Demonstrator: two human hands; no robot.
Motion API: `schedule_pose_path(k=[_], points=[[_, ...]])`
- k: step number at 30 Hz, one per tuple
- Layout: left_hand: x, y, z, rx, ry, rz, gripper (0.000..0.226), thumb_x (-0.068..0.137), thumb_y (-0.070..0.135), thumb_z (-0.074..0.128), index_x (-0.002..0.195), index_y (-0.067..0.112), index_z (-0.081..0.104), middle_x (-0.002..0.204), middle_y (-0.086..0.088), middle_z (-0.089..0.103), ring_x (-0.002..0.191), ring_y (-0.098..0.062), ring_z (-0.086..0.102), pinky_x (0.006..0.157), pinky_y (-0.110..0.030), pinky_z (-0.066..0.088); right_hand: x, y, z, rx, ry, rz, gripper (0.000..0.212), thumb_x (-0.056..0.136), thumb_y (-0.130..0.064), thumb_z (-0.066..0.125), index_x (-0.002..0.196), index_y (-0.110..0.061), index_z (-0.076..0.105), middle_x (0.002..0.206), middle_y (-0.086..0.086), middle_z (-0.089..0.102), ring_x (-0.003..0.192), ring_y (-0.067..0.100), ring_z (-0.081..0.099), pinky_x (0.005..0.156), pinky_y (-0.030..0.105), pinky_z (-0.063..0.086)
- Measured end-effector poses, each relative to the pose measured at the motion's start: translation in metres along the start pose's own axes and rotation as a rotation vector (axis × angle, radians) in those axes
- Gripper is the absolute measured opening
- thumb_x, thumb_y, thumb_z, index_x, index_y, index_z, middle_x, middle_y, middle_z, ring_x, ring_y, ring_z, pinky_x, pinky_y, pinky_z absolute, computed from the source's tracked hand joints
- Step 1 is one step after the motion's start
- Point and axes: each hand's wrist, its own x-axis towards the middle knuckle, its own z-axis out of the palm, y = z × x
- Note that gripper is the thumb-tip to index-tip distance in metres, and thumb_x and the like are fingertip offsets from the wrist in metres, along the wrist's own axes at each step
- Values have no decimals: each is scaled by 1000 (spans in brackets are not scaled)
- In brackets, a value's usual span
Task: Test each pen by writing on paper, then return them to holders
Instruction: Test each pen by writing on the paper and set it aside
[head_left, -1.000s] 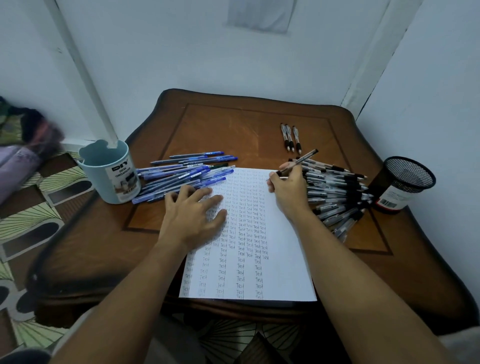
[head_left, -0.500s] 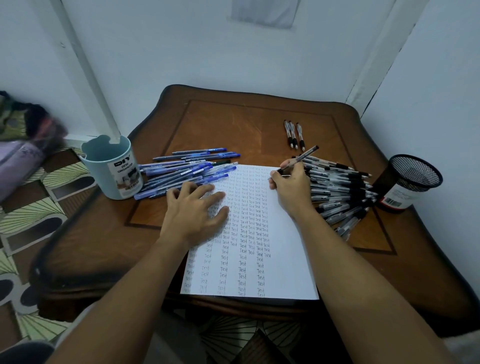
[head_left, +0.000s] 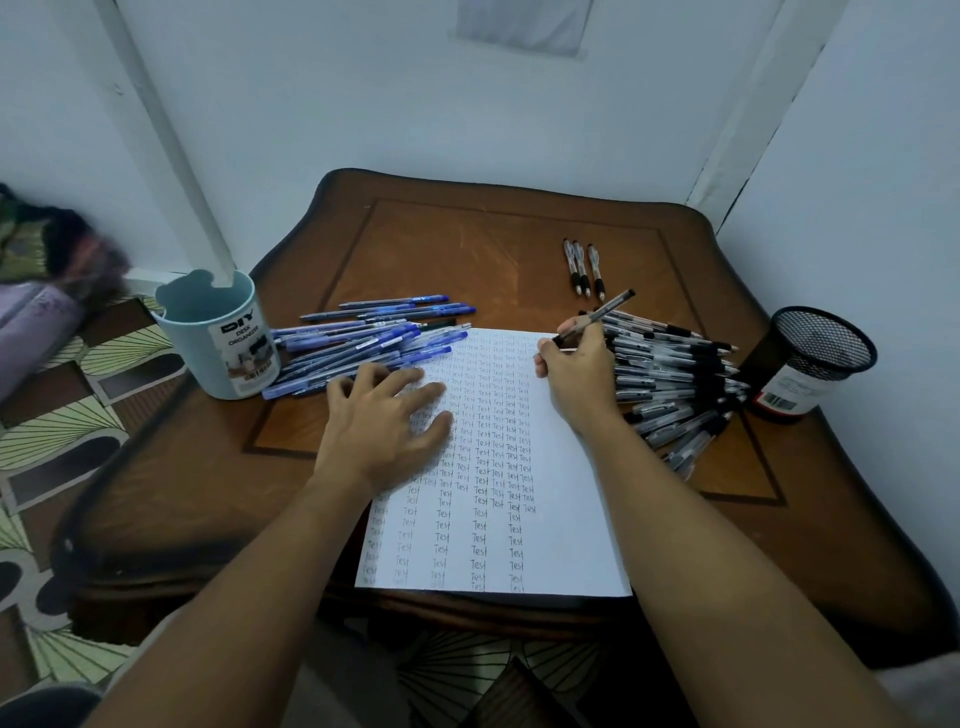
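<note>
Right hand (head_left: 576, 376) pinches a black pen (head_left: 597, 315) in a writing grip, tip down at the far right corner of the paper (head_left: 566, 519). Whether the tip touches the sheet is hidden by the fingers. The pen's long axis slants up and away to the right, its back end over the near edge of the black pen pile (head_left: 675, 379). That pile lies just right of this hand, fanned out with the barrels running mostly left to right.

Left hand (head_left: 387, 421) lies flat with fingers spread, pressing the paper's left side and holding nothing. Just beyond its fingertips is the blue pen pile (head_left: 363, 343), barrels also running roughly left to right, some overlapping the sheet's far left edge.

Three black pens (head_left: 583, 267) lie apart, side by side, farther back on the table (head_left: 441, 249).

Containers: the light blue holder (head_left: 218, 338) stands at the left, touching the blue pile; what shows of its inside looks empty. The black mesh holder (head_left: 810, 358) stands at the far right, just past the black pile; no pens stick out of it.

Judgement: the right hand is nearer the mesh holder, so the held pen likely goes rightward after its mark. Most pens are still outside the holders.
</note>
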Motion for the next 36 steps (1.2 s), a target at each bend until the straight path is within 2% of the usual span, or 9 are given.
schedule_pose_path(k=[3, 6, 9, 14, 20, 25, 29, 36], points=[[1, 1, -1, -7, 2, -3, 67, 83, 72, 20, 131, 45, 57, 146, 17, 47, 132, -14, 32, 101, -45, 18, 0, 0, -3, 16, -6, -3, 23, 93, 3, 59, 95, -18, 49, 84, 12, 63, 66, 17, 60, 60, 27, 52], [0, 1, -1, -11, 1, -3, 67, 83, 72, 20, 131, 44, 58, 146, 17, 47, 132, -14, 32, 102, -46, 19, -2, -1, -2, -99, -39, -60, 29, 93, -1, 59, 90, -27, 47, 88, 11, 63, 71, 20, 61, 65, 35, 53], [0, 2, -2, -10, 2, -1, 65, 84, 71, 22, 131, 44, 58, 146, 16, 47, 132, -14, 31, 102, -45, 17, -1, -2, -2, -78, -33, -45, 27, 94, 0, 59, 92, -24, 47, 88, 11, 63, 70, 18, 61, 61, 26, 52], [0, 2, -2, 2, -10, -3, 68, 82, 72, 19, 132, 44, 56, 147, 17, 46, 133, -13, 30, 102, -44, 15, -1, -1, -2, -56, -21, -29, 31, 92, 0, 58, 88, -29, 46, 87, 9, 59, 74, 21, 59, 64, 36, 50], [-1, 2, -3, -13, -10, -5, 70, 81, 72, 18, 132, 44, 57, 147, 16, 46, 132, -13, 29, 103, -44, 15, -2, -2, -2, -44, -27, -36, 31, 94, 2, 58, 88, -27, 46, 84, 5, 59, 69, 18, 60, 61, 28, 51], [-1, 3, -4, -16, -9, -4, 71, 80, 73, 17, 131, 44, 57, 147, 16, 47, 132, -14, 31, 103, -45, 16, -1, 0, -2, -35, -22, -28, 30, 91, 1, 59, 87, -27, 48, 86, 10, 60, 72, 22, 60, 64, 38, 51], [0, 2, -4, 4, 0, -5, 70, 81, 73, 18, 130, 45, 58, 145, 17, 48, 132, -14, 32, 103, -45, 18, -1, 3, -2, 30, 32, -19, 30, 91, 2, 59, 87, -26, 48, 81, 6, 59, 68, 20, 60, 62, 35, 51], [0, 2, -3, -10, -8, -4, 71, 81, 74, 17, 132, 44, 57, 146, 17, 47, 133, -13, 31, 104, -47, 19, 3, 5, 0, 8, 38, -27, 30, 93, 1, 59, 88, -26, 47, 85, 9, 62, 67, 19, 63, 64, 31, 55]])
